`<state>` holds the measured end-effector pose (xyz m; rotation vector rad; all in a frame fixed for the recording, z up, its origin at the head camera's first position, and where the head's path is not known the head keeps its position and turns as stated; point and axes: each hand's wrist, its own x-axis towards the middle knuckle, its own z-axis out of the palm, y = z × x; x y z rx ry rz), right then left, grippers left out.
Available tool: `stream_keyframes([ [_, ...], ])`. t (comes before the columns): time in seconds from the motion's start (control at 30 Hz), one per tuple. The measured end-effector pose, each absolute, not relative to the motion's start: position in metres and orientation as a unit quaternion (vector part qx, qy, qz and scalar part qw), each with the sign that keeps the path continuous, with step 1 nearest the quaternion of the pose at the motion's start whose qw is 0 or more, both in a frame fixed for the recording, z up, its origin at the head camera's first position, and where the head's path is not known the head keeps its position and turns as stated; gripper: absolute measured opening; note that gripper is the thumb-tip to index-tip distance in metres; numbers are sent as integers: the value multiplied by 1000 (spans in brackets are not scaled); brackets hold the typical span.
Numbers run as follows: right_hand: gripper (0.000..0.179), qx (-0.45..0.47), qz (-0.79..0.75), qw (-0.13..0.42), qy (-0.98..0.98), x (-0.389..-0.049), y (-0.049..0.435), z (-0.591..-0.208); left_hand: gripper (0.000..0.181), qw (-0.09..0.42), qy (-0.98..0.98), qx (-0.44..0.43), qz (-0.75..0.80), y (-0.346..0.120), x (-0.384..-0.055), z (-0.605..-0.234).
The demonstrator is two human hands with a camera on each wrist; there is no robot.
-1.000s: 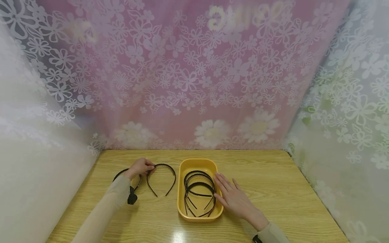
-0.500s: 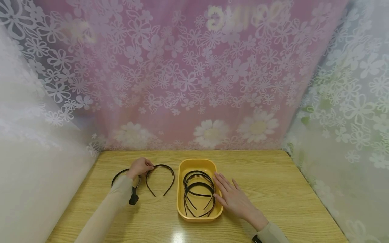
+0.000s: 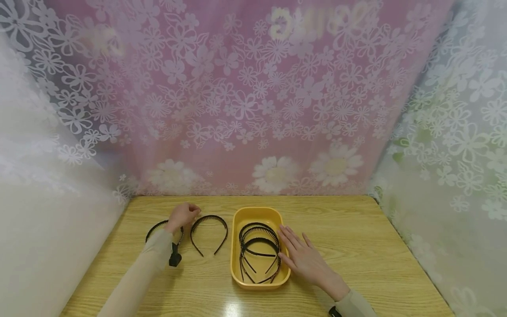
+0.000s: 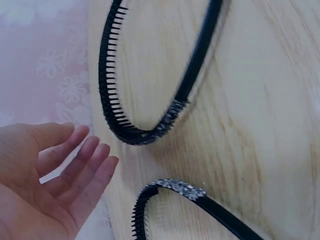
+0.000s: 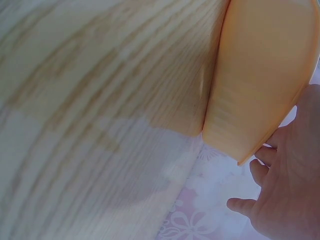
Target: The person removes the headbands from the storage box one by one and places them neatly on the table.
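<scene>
My left hand (image 3: 183, 216) hovers just off the upper left of a black toothed headband (image 3: 226, 229), its fingers loosely bent and holding nothing. In the left wrist view a gap shows between the fingertips (image 4: 111, 162) and that headband (image 4: 103, 75), which has a glittery patch on its side. A second black headband (image 3: 152, 229) lies under my left wrist, partly covered. Several black headbands (image 3: 259, 240) overlap inside a yellow plastic box (image 3: 233, 246). My right hand (image 3: 306, 259), fingers straight, touches the box's right rim; the right wrist view has the box's outer wall (image 5: 265, 75) beside it.
The wood-grain table (image 3: 356, 237) extends to both sides of the box. A pink flowered curtain (image 3: 245, 110) hangs along the back edge, and pale flowered sheets (image 3: 459, 176) close off the sides.
My left hand has let go of the toothed headband and lifted slightly away from it. That headband shifted a little left before the release. My right hand stays at the box.
</scene>
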<state>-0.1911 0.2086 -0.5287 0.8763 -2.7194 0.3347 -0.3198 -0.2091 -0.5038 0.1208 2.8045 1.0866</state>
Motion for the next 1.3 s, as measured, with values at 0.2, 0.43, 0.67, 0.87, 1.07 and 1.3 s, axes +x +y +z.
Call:
stream_keyframes([
  [0.2,66,293,113,112,-943,-190,208,-524,35,52,923,53,378,-206,-318,-494],
  [0.43,66,283,109,87,-949,-190,207,-523,37,59,894,57,440,-203,-317,-490],
  [0.67,66,283,110,88,-949,-190,208,-525,42,63,867,74,490,-196,-316,-485],
  [0.87,66,284,109,89,-948,-190,208,-525,44,71,839,75,534,-186,-313,-477],
  [1.07,67,283,101,86,-950,-192,208,-526,41,82,811,91,572,-172,-311,-471],
  [1.3,67,287,106,91,-948,-192,208,-526,39,88,805,95,579,-146,-308,-462],
])
